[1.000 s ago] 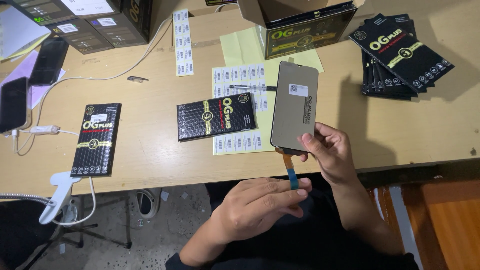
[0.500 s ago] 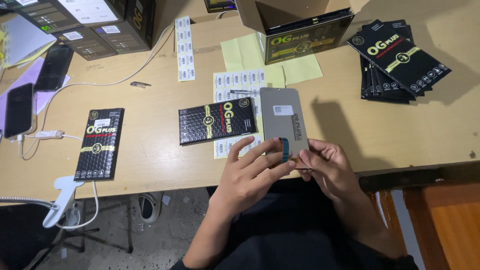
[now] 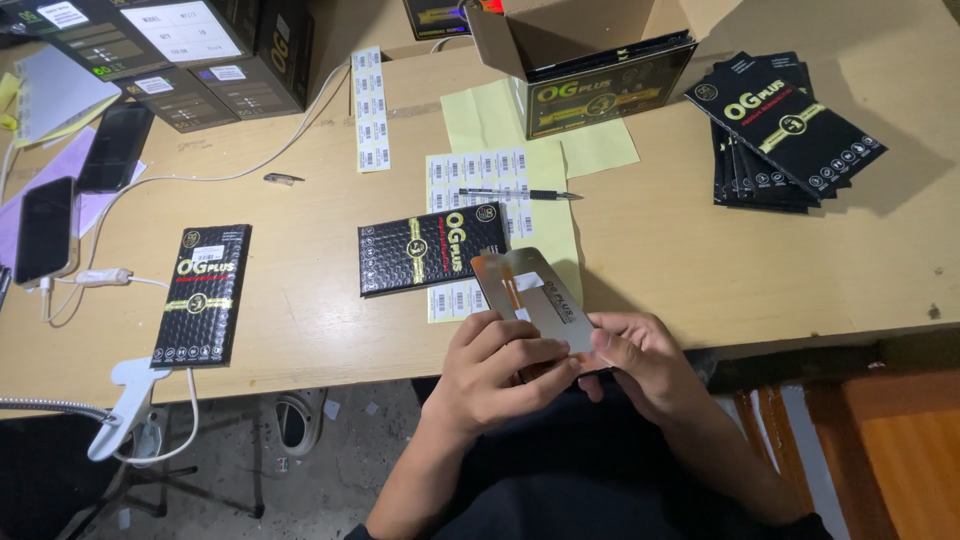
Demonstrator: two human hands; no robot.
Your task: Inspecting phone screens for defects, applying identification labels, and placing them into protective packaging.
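Note:
Both my hands hold a flat grey phone screen panel (image 3: 540,292) with a small white sticker and an orange flex strip at its far end, tilted over the table's front edge. My left hand (image 3: 500,365) grips its near left side. My right hand (image 3: 640,355) pinches its near right corner. Just beyond the panel lies a black bubble-wrap pouch (image 3: 432,248) with yellow lettering, partly on a sheet of barcode stickers (image 3: 478,170).
A black pen (image 3: 515,194) lies on the sticker sheet. An open cardboard box (image 3: 590,60) stands behind. A stack of black flat packages (image 3: 785,130) is at right, another black pouch (image 3: 203,292) at left, phones (image 3: 45,230) on cables far left, dark boxes at back left.
The panel was held upright by my right hand alone; my left hand came up from my lap and took hold, and the panel now lies flatter, turned diagonally.

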